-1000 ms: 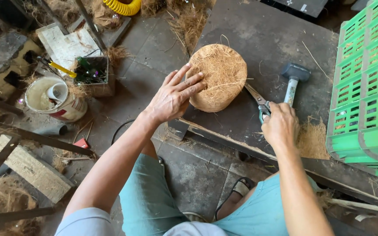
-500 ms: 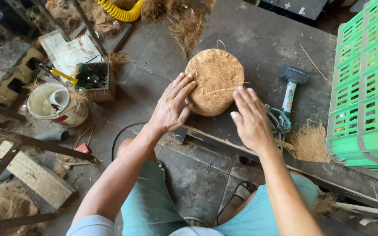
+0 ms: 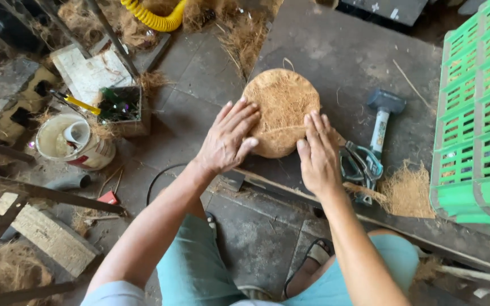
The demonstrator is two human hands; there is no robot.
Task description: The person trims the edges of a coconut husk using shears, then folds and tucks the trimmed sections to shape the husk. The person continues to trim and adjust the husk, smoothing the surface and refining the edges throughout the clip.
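Where the dark, scuffed table (image 3: 358, 51) meets its near edge, a round disc (image 3: 282, 107) of brown coconut fibre lies flat, its surface matted and hairy, with loose strands sticking out around the rim and one pale strand running across its lower part. The disc looks thick and slightly domed, more oval than perfectly round from this angle.

Both hands rest on it with fingers stretched out and slightly spread, gripping nothing. The left hand (image 3: 228, 141) lies palm down on the disc's left edge, fingers pointing up and to the right, the forearm running down toward the lower left. The right hand (image 3: 319, 156) lies palm down on the disc's lower right edge, fingers pointing straight away from the body, the forearm coming up from the lower right. The two hands are close together but apart, with a strip of fibre showing between them.

Just right of the right hand lie scissors (image 3: 361, 164) with teal handles, and beside them a small hammer (image 3: 382, 122) with a dark head and pale handle. A loose tuft of fibre (image 3: 406, 192) sits near the table's edge. A green slatted plastic crate (image 3: 477, 119) stands at the far right. On the floor to the left are a white bucket (image 3: 75, 144) and a yellow ribbed hose (image 3: 154, 17).
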